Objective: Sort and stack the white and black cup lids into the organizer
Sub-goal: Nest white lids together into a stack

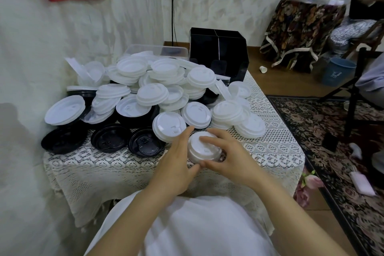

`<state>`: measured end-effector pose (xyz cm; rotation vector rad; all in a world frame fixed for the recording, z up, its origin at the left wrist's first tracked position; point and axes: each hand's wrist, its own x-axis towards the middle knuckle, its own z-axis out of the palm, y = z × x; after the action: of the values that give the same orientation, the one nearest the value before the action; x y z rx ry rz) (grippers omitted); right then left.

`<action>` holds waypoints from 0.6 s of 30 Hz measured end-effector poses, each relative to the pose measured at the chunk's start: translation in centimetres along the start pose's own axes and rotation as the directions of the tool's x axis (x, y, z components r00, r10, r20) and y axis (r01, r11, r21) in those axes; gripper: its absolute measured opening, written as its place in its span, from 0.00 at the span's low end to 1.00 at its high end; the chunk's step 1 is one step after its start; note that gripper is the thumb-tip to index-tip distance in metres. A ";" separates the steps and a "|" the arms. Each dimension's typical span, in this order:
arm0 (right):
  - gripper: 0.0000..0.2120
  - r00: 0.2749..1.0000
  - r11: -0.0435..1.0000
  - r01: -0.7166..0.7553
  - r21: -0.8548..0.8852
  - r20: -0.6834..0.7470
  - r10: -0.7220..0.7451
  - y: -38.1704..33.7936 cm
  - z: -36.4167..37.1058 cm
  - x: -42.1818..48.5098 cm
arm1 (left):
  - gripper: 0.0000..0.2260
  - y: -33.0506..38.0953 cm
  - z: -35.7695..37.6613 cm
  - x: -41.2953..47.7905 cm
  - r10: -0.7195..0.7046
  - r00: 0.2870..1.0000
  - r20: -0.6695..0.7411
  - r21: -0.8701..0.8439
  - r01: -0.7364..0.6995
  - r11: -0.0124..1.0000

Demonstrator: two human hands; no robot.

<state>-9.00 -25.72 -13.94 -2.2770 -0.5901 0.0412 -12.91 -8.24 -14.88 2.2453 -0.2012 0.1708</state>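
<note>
A short stack of white lids (200,149) stands on the lace cloth near the table's front edge. My left hand (176,160) cups its left side and my right hand (224,155) curls round its right side, fingertips on top. Behind it a big loose pile of white lids (151,89) covers the table. Black lids (109,138) lie upside down at the front left, some under the pile. The black organizer (218,52) with divided compartments stands at the back right; I cannot see into its compartments.
A clear plastic bin (158,50) sits behind the pile by the wall. The lace-covered table (276,147) drops off at the right to a patterned rug (324,122). A blue bucket (338,70) and another seated person are at the far right.
</note>
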 end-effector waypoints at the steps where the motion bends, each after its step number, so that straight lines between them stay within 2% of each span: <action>1: 0.29 1.000 1.000 0.002 -0.005 0.003 -0.002 0.0 0.0 0.0 | 0.40 0.0 -0.1 0.1 -0.006 1.000 0.013 -0.003 0.006 1.000; 9: 0.29 0.999 0.999 0.035 -0.035 -0.027 -0.036 0.5 0.7 -0.1 | 0.33 0.0 -0.7 0.1 0.081 0.996 0.040 0.059 -0.083 0.995; 15: 0.31 0.999 0.998 0.016 -0.062 -0.029 -0.018 0.5 0.8 -0.1 | 0.19 -0.2 -0.8 -1.0 0.139 0.989 -0.060 0.123 -0.131 0.984; 18: 0.31 1.000 0.998 0.000 -0.070 -0.029 -0.002 0.3 0.8 -0.1 | 0.17 0.0 -0.9 -1.0 0.138 0.988 -0.069 0.154 -0.126 0.980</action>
<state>-9.14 -25.36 -14.75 -2.3410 -0.5862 -0.0133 -13.93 -7.48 -14.49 2.3688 -0.3042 0.3566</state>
